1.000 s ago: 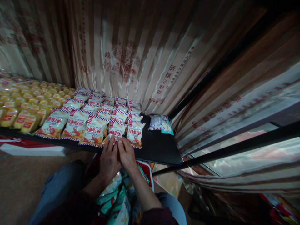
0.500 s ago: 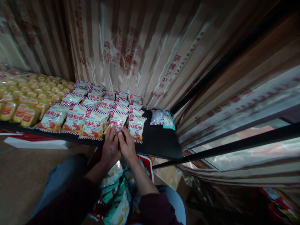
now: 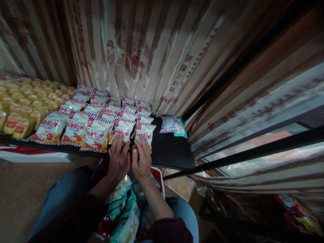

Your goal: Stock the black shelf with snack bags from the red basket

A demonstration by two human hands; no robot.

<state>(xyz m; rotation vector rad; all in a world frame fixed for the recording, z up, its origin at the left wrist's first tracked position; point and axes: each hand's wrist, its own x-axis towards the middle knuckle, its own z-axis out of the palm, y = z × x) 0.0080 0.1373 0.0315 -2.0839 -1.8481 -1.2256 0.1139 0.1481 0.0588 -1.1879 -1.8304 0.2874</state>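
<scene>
Rows of white and orange snack bags with red lettering stand on a black shelf (image 3: 172, 153). My left hand (image 3: 118, 158) rests its spread fingers on the lower front of one bag (image 3: 123, 127). Beside it, my right hand (image 3: 142, 158) lies with fingers apart on the front of the rightmost bag (image 3: 146, 129). Neither hand is wrapped round a bag; both touch the bags from the front. Another front-row bag (image 3: 97, 134) leans just left of my left hand.
Yellow packages (image 3: 21, 125) fill the shelf's left part. Two small bags (image 3: 172, 125) lie at its right. Below, a red-rimmed container (image 3: 159, 177) holds green and white bags (image 3: 130, 216). Striped curtains (image 3: 152, 44) hang behind; a black bar (image 3: 253, 153) crosses the right side.
My right hand has moved from between the two right-hand bags onto the rightmost one. My left hand stays at its bag. The view has shifted slightly.
</scene>
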